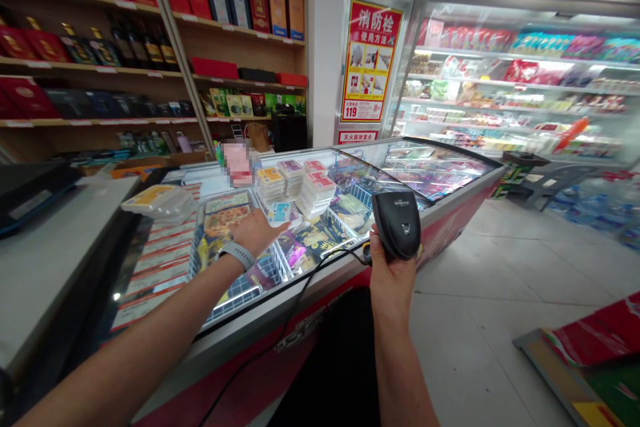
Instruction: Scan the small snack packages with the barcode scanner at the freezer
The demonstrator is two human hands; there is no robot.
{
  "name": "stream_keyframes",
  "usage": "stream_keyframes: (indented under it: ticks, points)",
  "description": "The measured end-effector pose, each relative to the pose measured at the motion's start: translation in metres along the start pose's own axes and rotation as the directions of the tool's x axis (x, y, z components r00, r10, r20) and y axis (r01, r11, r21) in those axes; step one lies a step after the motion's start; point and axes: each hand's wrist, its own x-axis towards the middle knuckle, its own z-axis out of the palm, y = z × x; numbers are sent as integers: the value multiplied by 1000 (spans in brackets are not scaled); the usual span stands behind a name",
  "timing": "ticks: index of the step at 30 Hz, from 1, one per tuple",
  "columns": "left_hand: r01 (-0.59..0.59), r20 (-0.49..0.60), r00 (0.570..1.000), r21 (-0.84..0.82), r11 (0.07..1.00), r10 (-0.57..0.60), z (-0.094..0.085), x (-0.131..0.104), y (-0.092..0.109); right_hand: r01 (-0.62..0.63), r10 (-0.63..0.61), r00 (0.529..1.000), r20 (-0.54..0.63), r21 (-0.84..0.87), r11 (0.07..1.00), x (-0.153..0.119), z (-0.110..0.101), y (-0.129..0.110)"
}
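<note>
My right hand (pixel 393 280) grips a black barcode scanner (pixel 397 223), its broad head tilted up above the freezer's front edge. A black cable (pixel 313 273) runs from the scanner down across the freezer front. My left hand (pixel 256 233), with a grey band on the wrist, is over the glass top with thumb and fingers apart. Just beyond its thumb lies a flat pack with a blue label (pixel 280 212); I cannot tell whether they touch. Behind it stand stacks of clear flat packs with red labels (pixel 317 192) and yellow labels (pixel 270 180).
The chest freezer (pixel 470 197) stretches away to the right, with wire baskets inside. More yellow-labelled packs (pixel 157 200) sit at its left end beside a grey counter (pixel 65 233). Bottle shelves (pixel 100 70) stand behind; a lit fridge (pixel 520 80) and a chair (pixel 543 187) are at right.
</note>
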Motion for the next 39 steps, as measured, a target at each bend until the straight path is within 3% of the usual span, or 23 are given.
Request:
stream_keyframes:
  ticks: [4, 9, 12, 16, 19, 22, 28, 34, 39]
  points:
    - [-21, 30, 999, 8, 1000, 21, -9, -2, -11, 8, -8, 1000, -7, -7, 1000, 0, -1, 0]
    - [-66, 20, 998, 14, 998, 66, -24, -11, -47, 27, -25, 999, 31, -52, 998, -1, 4, -6]
    - [-126, -120, 985, 12, 992, 127, -31, -13, -74, 64, -57, 996, 65, -97, 993, -1, 12, -14]
    - [-155, -349, 925, 8, 988, 148, -38, -9, -101, 140, -114, 977, 179, -140, 980, 1, 32, -25]
    - [-129, -447, 888, -4, 992, 113, -40, -5, -114, 227, -170, 921, 351, -130, 965, 0, 55, -33]
    - [-111, -504, 859, -15, 994, 88, -43, -5, -123, 324, -204, 825, 527, -145, 935, -4, 79, -42]
    - [-99, -564, 823, -22, 995, 70, -48, -4, -137, 463, -201, 676, 709, -196, 865, -15, 123, -51]
    - [-117, -612, 786, -12, 993, 86, -50, -2, -144, 471, -87, 600, 795, -264, 842, -19, 145, -46]
    - [-128, -668, 736, 19, 992, 108, -48, -1, -146, 475, -85, 581, 809, -252, 843, -21, 151, -41]
